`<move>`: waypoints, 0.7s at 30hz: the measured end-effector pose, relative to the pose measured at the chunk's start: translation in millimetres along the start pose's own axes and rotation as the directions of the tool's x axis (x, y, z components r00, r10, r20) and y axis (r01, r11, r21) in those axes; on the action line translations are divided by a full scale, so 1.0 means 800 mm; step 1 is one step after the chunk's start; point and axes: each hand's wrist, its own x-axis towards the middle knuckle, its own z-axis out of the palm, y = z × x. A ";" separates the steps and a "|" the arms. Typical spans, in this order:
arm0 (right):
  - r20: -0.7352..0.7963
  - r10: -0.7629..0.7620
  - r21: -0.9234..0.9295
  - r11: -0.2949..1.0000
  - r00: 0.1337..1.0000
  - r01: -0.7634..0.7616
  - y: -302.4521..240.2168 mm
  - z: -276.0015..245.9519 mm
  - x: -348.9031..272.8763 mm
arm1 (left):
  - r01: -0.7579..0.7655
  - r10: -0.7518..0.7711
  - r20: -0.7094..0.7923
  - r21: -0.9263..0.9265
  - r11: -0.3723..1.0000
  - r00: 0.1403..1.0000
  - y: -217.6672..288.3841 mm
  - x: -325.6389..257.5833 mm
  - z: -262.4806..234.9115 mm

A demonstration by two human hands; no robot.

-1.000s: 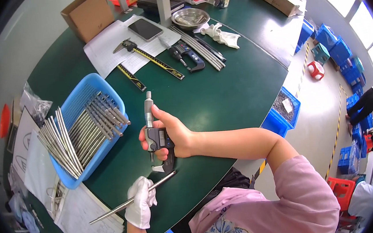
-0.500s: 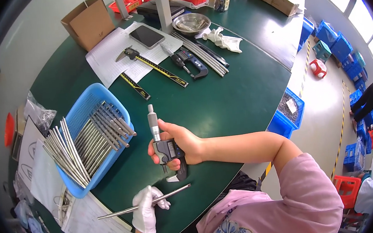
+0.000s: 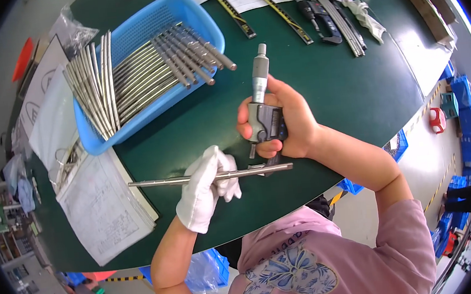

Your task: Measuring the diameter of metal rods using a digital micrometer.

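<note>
Left hand: gloved; you grasp a metal rod near its middle.
Right hand: bare; you clasp a digital micrometer, its thimble pointing away from you.
Metal rod position: crosswise above the green table, right end overlapping the micrometer's lower frame in view; contact cannot be told.
Blue basket: beyond your left hand, holding similar rods.

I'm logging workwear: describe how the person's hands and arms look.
The left hand wears a white glove ending at the wrist; the right hand is bare. Both forearms are bare, below short, loose pink sleeves.
</note>
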 end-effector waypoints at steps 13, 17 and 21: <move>0.135 0.073 0.065 0.994 0.988 -0.083 0.009 0.001 -0.005 | 0.235 -0.235 -0.023 0.187 0.954 0.972 -0.003 0.001 0.010; 0.159 0.088 0.060 0.993 0.983 -0.099 0.009 0.002 -0.005 | 0.286 -0.291 0.044 0.094 0.954 0.956 -0.001 0.001 0.005; 0.167 0.040 0.048 0.998 0.985 -0.049 0.010 0.002 -0.008 | 0.248 -0.253 0.059 0.076 0.966 0.966 -0.003 0.000 0.001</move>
